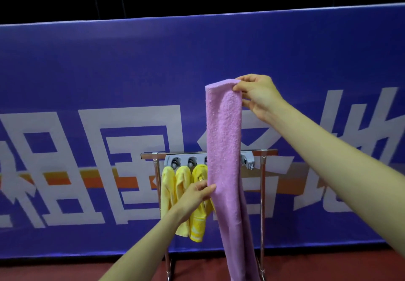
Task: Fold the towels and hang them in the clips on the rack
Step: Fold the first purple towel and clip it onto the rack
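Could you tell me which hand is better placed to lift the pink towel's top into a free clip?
The right hand: it pinches the long pink terry towel at its top, above the grey clip rail; the left hand holds mid-length.

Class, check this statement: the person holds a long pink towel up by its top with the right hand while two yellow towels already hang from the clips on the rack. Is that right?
Not quite. The head view shows three yellow towels hanging from the clips on the rack, not two. The rest stands: the right hand holds the long pink towel up by its top.
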The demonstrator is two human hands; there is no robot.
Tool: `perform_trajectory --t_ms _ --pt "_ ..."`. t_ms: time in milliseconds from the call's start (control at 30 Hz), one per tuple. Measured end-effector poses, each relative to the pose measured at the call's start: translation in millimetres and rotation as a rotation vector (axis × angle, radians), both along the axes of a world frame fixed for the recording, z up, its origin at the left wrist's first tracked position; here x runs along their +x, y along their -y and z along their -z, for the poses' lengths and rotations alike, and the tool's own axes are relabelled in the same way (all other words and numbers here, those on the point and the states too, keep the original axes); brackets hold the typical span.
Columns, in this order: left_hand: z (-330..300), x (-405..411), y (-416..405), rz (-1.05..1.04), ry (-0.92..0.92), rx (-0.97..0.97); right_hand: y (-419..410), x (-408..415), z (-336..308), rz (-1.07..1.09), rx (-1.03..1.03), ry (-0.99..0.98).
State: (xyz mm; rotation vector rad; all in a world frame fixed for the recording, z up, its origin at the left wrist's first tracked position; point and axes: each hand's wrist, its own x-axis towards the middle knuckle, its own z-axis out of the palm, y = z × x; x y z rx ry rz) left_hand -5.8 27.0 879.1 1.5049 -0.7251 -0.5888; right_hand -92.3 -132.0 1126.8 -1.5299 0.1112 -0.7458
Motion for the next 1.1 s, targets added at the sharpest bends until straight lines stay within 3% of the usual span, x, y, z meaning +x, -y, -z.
perform_trajectory --t_ms 233,367,467,600,733,833,967,1100 --pt "-10.5 13.0 -12.0 -0.162 0.029 -0.012 35.0 3.5 38.3 0.248 -0.058 -0.097" --pt "-52.4 32.9 -24.0 -0.290 0.198 0.027 53.9 6.5 75.5 0.354 -0.251 -0.340" --pt "-92.6 37.0 -31.2 -0.241 0.372 0.082 52.8 2.8 102.5 0.261 -0.394 -0.557" --pt "-142.5 48.5 -42.2 -0.102 0.558 0.300 43.9 -0.5 125.5 0.064 -0.640 -0.801" --pt "-180.6 55.7 -47.6 0.033 0.688 0.475 31.4 2.5 130.3 -0.140 -0.674 -0.995" --pt "-199.7 57.1 -49.2 0.090 0.759 0.516 18.2 11.8 127.3 -0.127 -0.799 -0.830" --pt "-209.5 53.7 -46.8 0.149 0.791 0.540 -14.6 17.0 112.5 -0.188 -0.404 -0.348" --pt "-203.9 49.1 -42.9 0.175 0.790 0.549 -35.8 23.8 104.0 -0.257 -0.352 -0.298"
